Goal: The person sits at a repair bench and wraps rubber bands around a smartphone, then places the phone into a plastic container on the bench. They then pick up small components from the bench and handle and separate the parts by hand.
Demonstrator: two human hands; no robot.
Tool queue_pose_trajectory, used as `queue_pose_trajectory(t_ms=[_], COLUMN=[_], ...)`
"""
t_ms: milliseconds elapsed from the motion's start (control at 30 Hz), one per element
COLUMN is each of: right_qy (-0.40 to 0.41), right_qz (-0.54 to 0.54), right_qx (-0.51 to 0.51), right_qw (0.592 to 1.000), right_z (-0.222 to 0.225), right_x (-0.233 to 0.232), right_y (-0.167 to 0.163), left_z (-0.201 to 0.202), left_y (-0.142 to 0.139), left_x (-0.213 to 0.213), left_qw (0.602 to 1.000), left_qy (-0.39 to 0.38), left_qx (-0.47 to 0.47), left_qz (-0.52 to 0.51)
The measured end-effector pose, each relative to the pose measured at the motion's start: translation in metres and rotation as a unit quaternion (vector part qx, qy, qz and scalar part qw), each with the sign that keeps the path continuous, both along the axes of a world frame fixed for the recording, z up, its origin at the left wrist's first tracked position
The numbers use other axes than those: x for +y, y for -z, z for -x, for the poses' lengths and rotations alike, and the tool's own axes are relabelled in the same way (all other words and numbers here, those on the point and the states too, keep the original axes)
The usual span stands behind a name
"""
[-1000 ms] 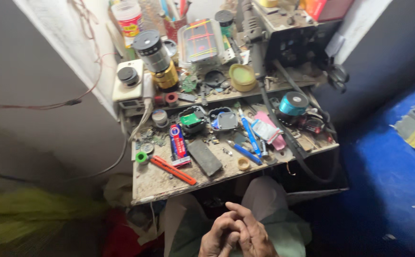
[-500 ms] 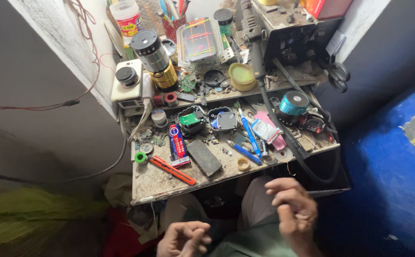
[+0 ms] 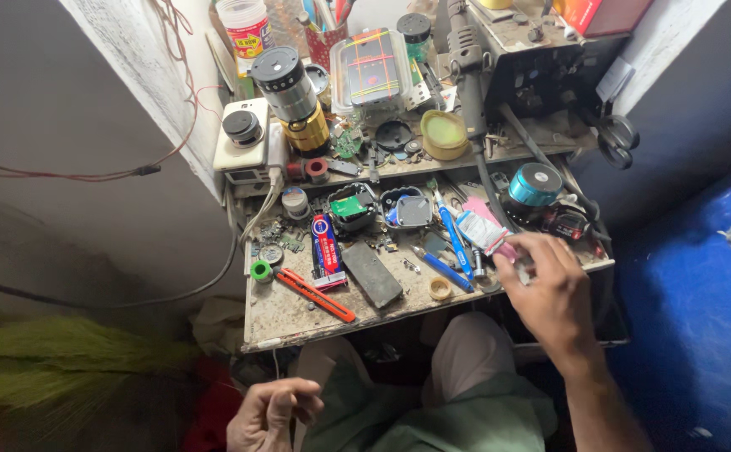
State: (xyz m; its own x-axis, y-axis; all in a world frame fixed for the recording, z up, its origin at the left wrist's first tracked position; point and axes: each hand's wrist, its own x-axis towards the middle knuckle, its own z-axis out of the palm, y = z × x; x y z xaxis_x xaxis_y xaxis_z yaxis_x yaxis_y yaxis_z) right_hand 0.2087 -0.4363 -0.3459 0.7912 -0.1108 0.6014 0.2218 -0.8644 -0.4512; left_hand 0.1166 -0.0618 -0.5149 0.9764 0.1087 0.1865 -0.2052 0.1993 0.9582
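Your right hand (image 3: 550,289) is out over the right edge of the cluttered workbench (image 3: 298,322), fingers spread narrowly and curled down onto a small white sachet (image 3: 481,230) with pink and blue print, which lies on the right part of the bench, at about 10 o'clock from the hand. Whether the fingertips already pinch its lower corner you cannot tell, because the knuckles cover the contact. The sachet looks light, thin and floppy, likely slick plastic film, so it should bend and slide rather than resist; judge the flat sealed edge as the best place to take it, between thumb and 1 finger, not the middle. A blue pen-shaped tool (image 3: 452,237) lies just beside it at 9 o'clock, and a teal round speaker (image 3: 535,186) sits at 1 o'clock from it. Your left hand (image 3: 275,412) is low at 7 o'clock from the bench, near your lap, loosely curled and apparently empty, though its palm is turned away. An orange utility knife (image 3: 315,295) and a dark flat slab (image 3: 371,274) lie toward the bench's front. What rests under your right palm is hidden, and the small parts around the sachet are too jumbled to name.
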Motion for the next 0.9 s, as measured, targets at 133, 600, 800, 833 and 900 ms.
queue_pose_trajectory(t_ms=[133,600,800,833,900], right_qy=[-0.007,0.061,0.032,0.013,-0.027], right_qz=[0.166,0.077,0.051,0.062,0.085], right_qx=[0.048,0.029,0.105,0.085,0.042], right_qw=[0.985,0.995,0.993,0.994,0.995], right_z=[-0.031,-0.061,-0.069,-0.067,-0.062], right_x=[0.001,0.014,0.032,0.034,0.036], right_y=[-0.006,-0.004,0.000,0.000,-0.003], left_z=[-0.011,-0.026,-0.046,-0.048,-0.053], left_y=[-0.028,-0.066,-0.107,-0.112,-0.119], left_x=[-0.009,-0.013,-0.013,-0.013,-0.018], left_qw=[0.993,0.985,0.975,0.967,0.950], left_qy=[-0.105,-0.111,-0.062,-0.080,-0.117], left_qx=[-0.024,0.093,-0.073,-0.081,-0.096], left_qz=[-0.040,-0.094,-0.203,-0.227,-0.273])
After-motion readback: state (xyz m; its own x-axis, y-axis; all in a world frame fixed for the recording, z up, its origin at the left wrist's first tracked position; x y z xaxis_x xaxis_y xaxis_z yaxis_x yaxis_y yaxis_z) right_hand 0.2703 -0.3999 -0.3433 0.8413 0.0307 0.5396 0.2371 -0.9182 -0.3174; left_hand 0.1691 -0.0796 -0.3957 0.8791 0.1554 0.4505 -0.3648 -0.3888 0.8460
